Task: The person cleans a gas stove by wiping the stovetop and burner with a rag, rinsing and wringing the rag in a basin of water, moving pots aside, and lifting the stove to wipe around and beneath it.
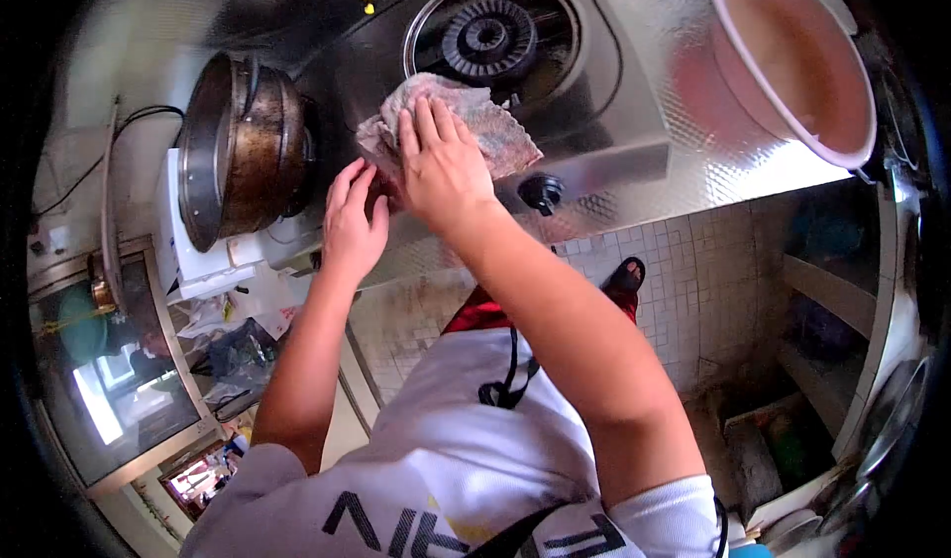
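Observation:
My right hand (441,167) lies flat on a crumpled, patterned cloth (505,140), its fingers stretched out and slightly apart. Under the cloth is the front of a steel gas stove (594,157), just below the round burner (488,38). Close to the cloth's left edge, my left hand (354,223) reaches up with its thumb apart from its fingers. Its fingertips are near the stove's front left corner; whether they touch it I cannot tell. A black knob (542,193) sticks out of the stove front, right of my right hand.
Stacked dark pans (233,152) stand on edge left of the stove. On the right, a pink basin (728,62) holding cloudy liquid sits on the shiny counter (693,147). Below are a tiled floor (684,271) and shelves (832,290). A glass-fronted cabinet (124,360) is at left.

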{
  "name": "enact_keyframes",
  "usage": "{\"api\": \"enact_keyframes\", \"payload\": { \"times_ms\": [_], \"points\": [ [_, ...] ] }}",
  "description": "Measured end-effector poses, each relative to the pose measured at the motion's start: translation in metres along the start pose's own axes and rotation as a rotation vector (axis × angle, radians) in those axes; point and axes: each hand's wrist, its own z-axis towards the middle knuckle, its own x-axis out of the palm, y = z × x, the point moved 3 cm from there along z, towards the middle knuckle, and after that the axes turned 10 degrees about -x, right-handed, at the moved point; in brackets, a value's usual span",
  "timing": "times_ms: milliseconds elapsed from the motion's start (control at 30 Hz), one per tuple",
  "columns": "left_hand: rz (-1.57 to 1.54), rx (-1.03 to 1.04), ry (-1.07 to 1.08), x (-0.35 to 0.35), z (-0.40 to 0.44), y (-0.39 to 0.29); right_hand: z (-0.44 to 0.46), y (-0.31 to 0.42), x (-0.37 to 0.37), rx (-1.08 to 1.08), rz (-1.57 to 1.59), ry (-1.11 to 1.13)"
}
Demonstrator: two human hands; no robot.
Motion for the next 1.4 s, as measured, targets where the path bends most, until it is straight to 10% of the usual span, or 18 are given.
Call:
{"api": "enact_keyframes", "payload": {
  "times_ms": [400, 700, 1400],
  "points": [
    [-0.079, -0.028, 0.119, -0.004, -0.001, 0.003, 0.15, -0.048, 0.02, -0.044, -0.687, -0.265],
    [-0.168, -0.006, 0.118, 0.002, -0.003, 0.011, 0.14, -0.034, 0.007, 0.04, 0.106, -0.561],
    [-0.177, -0.134, 0.137, 0.005, -0.006, -0.003, 0.033, -0.032, -0.057, 0.052, 0.022, 0.14]
  ]
}}
